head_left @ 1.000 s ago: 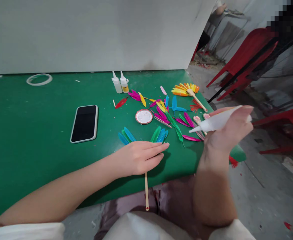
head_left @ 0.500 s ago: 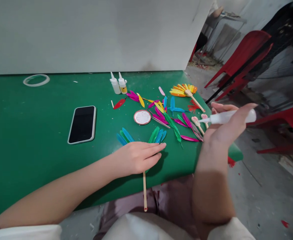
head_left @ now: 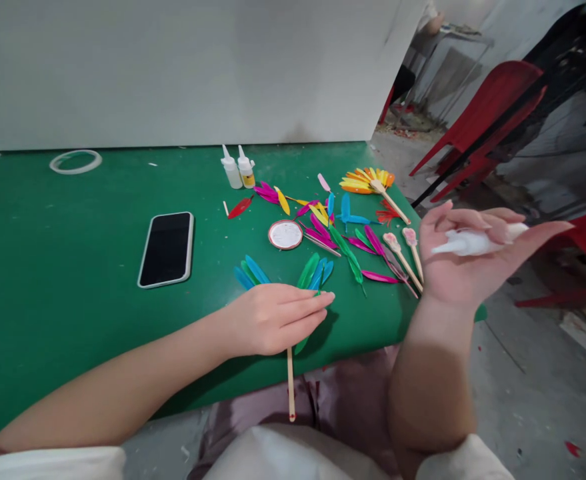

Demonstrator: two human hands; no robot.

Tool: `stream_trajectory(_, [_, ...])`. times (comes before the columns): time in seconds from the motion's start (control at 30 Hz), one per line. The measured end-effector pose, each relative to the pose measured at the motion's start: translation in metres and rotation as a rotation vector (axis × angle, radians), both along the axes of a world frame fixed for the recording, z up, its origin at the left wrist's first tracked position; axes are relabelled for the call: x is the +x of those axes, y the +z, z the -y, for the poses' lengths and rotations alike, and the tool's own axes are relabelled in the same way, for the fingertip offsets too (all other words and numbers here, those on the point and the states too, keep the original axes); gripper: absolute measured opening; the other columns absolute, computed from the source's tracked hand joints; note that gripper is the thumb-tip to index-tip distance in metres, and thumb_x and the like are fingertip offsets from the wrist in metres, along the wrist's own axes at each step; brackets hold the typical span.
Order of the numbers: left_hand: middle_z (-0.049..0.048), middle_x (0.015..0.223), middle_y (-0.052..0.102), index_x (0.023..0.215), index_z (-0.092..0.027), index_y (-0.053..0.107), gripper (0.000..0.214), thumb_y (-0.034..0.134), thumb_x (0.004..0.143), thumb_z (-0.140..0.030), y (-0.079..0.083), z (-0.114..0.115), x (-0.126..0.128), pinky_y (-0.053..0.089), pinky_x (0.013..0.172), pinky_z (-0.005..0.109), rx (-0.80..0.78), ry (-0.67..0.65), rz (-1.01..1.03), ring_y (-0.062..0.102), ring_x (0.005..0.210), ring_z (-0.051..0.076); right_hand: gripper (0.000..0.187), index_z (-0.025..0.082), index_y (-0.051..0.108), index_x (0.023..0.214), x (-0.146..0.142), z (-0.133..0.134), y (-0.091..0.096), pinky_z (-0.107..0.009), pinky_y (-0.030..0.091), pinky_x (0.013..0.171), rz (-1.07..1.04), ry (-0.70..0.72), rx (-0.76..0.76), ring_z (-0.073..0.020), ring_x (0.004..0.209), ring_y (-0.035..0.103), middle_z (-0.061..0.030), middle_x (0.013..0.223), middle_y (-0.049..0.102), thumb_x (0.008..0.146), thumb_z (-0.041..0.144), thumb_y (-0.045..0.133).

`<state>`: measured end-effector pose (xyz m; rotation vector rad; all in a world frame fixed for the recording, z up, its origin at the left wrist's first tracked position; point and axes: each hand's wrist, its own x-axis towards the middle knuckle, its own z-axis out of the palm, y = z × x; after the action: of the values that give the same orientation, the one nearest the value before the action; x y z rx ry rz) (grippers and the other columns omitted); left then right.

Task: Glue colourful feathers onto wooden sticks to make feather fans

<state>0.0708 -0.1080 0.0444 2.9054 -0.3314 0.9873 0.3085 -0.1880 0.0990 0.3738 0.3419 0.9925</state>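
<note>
My left hand (head_left: 277, 320) is closed over the middle of a feather fan, hiding most of it. Blue and green feathers (head_left: 313, 272) stick out above the knuckles on both sides, and the fan's thin wooden handle (head_left: 291, 390) points down past the table edge. Off to the right, my right hand (head_left: 467, 267) is raised with the palm turned up, its fingers curled round a white squeeze glue bottle (head_left: 473, 242) whose nozzle points left. Just left of that hand lie two wooden sticks with pinkish rounded ends (head_left: 391, 241).
Loose coloured feathers (head_left: 345, 253) and a round white lid (head_left: 285, 235) lie mid-table. Behind stand two small glue bottles (head_left: 233, 172). A finished-looking yellow feather fan (head_left: 367, 180), a phone (head_left: 167, 250) and a tape ring (head_left: 75, 162) are on the green table (head_left: 73, 267). Red chairs (head_left: 493, 113) stand right.
My right hand has moved right, away from the pinkish-ended sticks, and the glue bottle has tipped into the palm. My left hand stays nearly still over the fan.
</note>
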Motion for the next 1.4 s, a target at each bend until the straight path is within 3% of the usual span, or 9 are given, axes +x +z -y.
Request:
stream_trajectory(0.1, [0.0084, 0.111, 0.065, 0.104, -0.015, 0.063, 0.024, 0.051, 0.084, -0.010, -0.001, 0.001, -0.003, 0.054, 0.082, 0.023, -0.135, 0.027, -0.009, 0.065, 0.094, 0.015, 0.041, 0.029, 0.066, 0.064, -0.006, 0.006, 0.006, -0.043, 0.044, 0.080, -0.606, 0.148, 0.326, -0.0165, 0.076, 0.062, 0.0008, 0.054, 0.055, 0.086, 0.048, 0.037])
stream_trajectory(0.2, [0.0021, 0.104, 0.069, 0.109, -0.021, 0.061, 0.029, 0.044, 0.088, -0.011, 0.001, -0.001, -0.004, 0.055, 0.072, 0.017, -0.410, 0.184, -0.027, 0.068, 0.084, 0.012, 0.034, 0.032, 0.068, 0.069, -0.005, 0.007, 0.004, -0.050, 0.040, 0.085, -0.752, 0.197, 0.363, -0.0217, 0.086, 0.063, -0.0002, 0.061, 0.061, 0.085, 0.046, 0.041])
stream_trajectory(0.4, [0.0095, 0.095, 0.070, 0.099, -0.010, 0.061, 0.026, 0.047, 0.089, -0.030, 0.004, -0.018, 0.005, 0.051, 0.043, 0.017, -1.300, 0.396, 0.031, 0.068, 0.061, 0.014, 0.016, 0.037, 0.068, 0.082, 0.006, 0.007, -0.004, -0.058, 0.030, 0.092, 0.005, 0.109, 0.106, -0.0281, 0.088, 0.060, -0.0016, 0.064, 0.063, 0.071, 0.047, 0.063])
stream_trajectory(0.53, [0.0113, 0.097, 0.070, 0.097, -0.011, 0.062, 0.027, 0.052, 0.086, -0.034, 0.004, -0.020, 0.008, 0.050, 0.042, 0.018, -1.517, 0.413, 0.015, 0.067, 0.058, 0.014, 0.028, 0.026, 0.065, 0.075, 0.005, -0.002, -0.006, -0.048, 0.045, 0.083, 0.664, -0.083, -0.232, -0.0191, 0.062, 0.061, -0.0010, 0.057, 0.061, 0.074, 0.053, 0.058])
stream_trajectory(0.8, [0.0038, 0.094, 0.071, 0.099, -0.017, 0.067, 0.026, 0.055, 0.083, -0.034, 0.012, -0.004, 0.004, 0.054, 0.070, 0.024, -1.315, 0.489, -0.053, 0.067, 0.084, 0.018, 0.038, 0.017, 0.062, 0.072, 0.003, -0.040, -0.049, -0.035, 0.053, 0.071, 1.361, -0.370, -0.886, -0.0163, 0.061, 0.064, -0.0015, 0.062, 0.067, 0.071, 0.055, 0.061])
stream_trajectory(0.93, [0.0020, 0.099, 0.070, 0.106, -0.021, 0.066, 0.026, 0.052, 0.083, -0.021, 0.009, -0.005, -0.001, 0.052, 0.078, 0.023, -1.002, 0.470, -0.108, 0.066, 0.089, 0.015, 0.019, 0.020, 0.063, 0.080, -0.007, -0.038, -0.047, -0.034, 0.050, 0.073, 1.552, -0.527, -0.769, -0.0109, 0.050, 0.053, 0.0047, 0.053, 0.057, 0.075, 0.039, 0.064])
stream_trajectory(1.1, [0.0014, 0.104, 0.069, 0.109, -0.021, 0.064, 0.030, 0.048, 0.084, -0.016, 0.009, -0.008, -0.004, 0.050, 0.081, 0.020, -0.773, 0.330, -0.063, 0.065, 0.094, 0.014, 0.040, 0.024, 0.059, 0.111, -0.010, -0.019, -0.028, -0.038, 0.047, 0.090, 1.518, -0.282, -0.395, -0.0168, 0.083, 0.058, -0.0004, 0.077, 0.057, 0.078, 0.046, 0.055])
stream_trajectory(1.27, [0.0024, 0.107, 0.067, 0.110, -0.021, 0.063, 0.029, 0.048, 0.086, -0.016, 0.004, -0.007, -0.003, 0.050, 0.083, 0.020, -0.681, 0.206, -0.065, 0.064, 0.096, 0.014, 0.037, 0.042, 0.058, 0.102, 0.002, -0.015, -0.034, -0.044, 0.038, 0.102, 1.476, -0.349, -0.460, -0.0196, 0.122, 0.045, 0.0036, 0.096, 0.064, 0.074, 0.064, 0.050])
stream_trajectory(1.4, [0.0019, 0.109, 0.067, 0.112, -0.022, 0.061, 0.030, 0.046, 0.086, -0.015, -0.003, -0.007, -0.001, 0.049, 0.084, 0.019, -0.623, 0.162, -0.089, 0.064, 0.097, 0.012, 0.033, 0.034, 0.061, 0.091, 0.004, -0.029, -0.048, -0.046, 0.044, 0.094, 1.508, -0.293, -0.557, -0.0229, 0.110, 0.056, 0.0005, 0.090, 0.066, 0.067, 0.055, 0.065])
